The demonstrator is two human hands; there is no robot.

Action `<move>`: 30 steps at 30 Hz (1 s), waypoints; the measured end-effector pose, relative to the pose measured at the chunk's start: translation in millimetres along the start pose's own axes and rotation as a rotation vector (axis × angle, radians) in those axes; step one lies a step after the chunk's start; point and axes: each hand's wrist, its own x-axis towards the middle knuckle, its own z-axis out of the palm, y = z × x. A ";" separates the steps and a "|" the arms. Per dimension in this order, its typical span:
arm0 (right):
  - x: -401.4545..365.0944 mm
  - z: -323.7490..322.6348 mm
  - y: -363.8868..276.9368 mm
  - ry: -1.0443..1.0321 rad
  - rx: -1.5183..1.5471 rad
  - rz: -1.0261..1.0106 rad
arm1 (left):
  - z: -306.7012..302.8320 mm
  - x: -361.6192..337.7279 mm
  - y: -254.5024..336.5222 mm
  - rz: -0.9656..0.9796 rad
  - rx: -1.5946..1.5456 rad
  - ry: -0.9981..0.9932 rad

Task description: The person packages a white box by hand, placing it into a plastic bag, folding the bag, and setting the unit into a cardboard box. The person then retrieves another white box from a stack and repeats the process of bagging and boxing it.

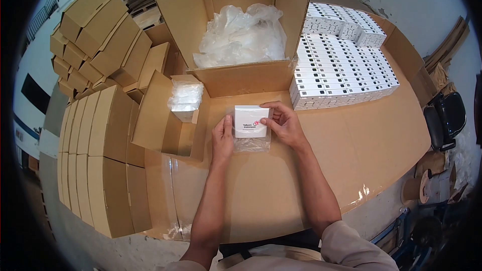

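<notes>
In front of me a small white box (243, 118) with printed lettering and a pink logo lies inside a clear plastic bag (251, 145). My left hand (222, 136) grips the left edge of the bagged box, thumb on top. My right hand (285, 126) pinches its right side, with the thumb on the front near the logo and the index finger along the top edge. The bag's loose lower end hangs below the box. To the left, an open brown carton (159, 115) holds several white boxes in plastic (186, 95) at its far end.
A large carton (241, 81) of crumpled clear bags (243, 35) stands at the back. Stacked white boxes (346, 70) cover the back right of the cardboard-topped table (351, 155). Brown cartons (108, 165) line the left side, more (95, 35) piled behind. A black chair (446, 120) stands right.
</notes>
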 end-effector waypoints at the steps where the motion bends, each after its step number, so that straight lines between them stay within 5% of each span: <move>1: 0.5 -0.1 0.2 0.002 0.005 -0.002 | 0.1 0.4 -1.1 0.010 0.001 0.002; 30: -1.2 -2.3 6.6 0.173 0.121 -0.009 | -2.2 0.7 -9.6 -0.053 -0.154 -0.134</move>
